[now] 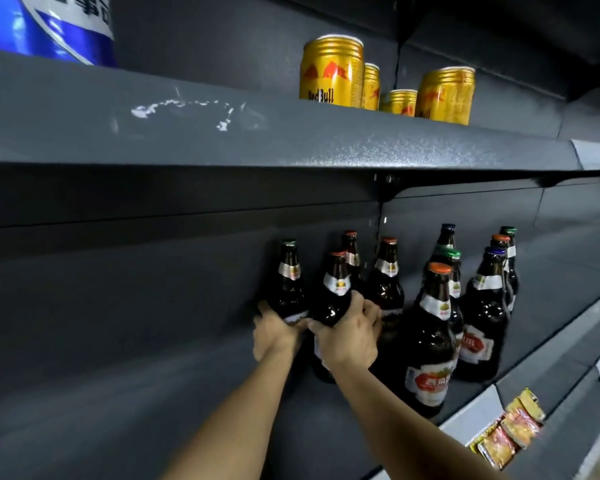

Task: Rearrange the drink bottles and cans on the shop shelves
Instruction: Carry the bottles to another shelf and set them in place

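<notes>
Both arms reach deep onto the lower shelf (pixel 153 358), where brown glass beer bottles stand in a loose cluster toward the back panel. The left hand (pixel 278 332) wraps the belly of the green-capped bottle (pixel 290 289) at the far left of the group, fingers curled round its lower body. The right hand (pixel 349 337) closes over the shoulder of the orange-capped bottle (pixel 336 292) just beside it, thumb on the near side and fingers curled behind. Each grip is pinching its own bottle low, which probably keeps the tall, top-heavy glass steady while it is slid or lifted.

The two held bottles stand upright and almost touch each other. Behind them, two more red-capped bottles (pixel 387 271) sit close to the back wall. To the right, a second bunch crowds the shelf: a large orange-capped bottle (pixel 430 341) nearest the camera, and others with green, blue and orange caps behind it. The group looks unsorted by cap colour, so the likely aim is to line the bottles up in tidy rows; the work seems at an early stage.

On the upper shelf (pixel 291 140) stand four gold Red Bull cans (pixel 329 74), and a blue-and-white can (pixel 59 29) at the far left. Snack packets (pixel 510 434) lie on a shelf below at the lower right.

Packed glass could knock together if a bottle is pulled out carelessly.
</notes>
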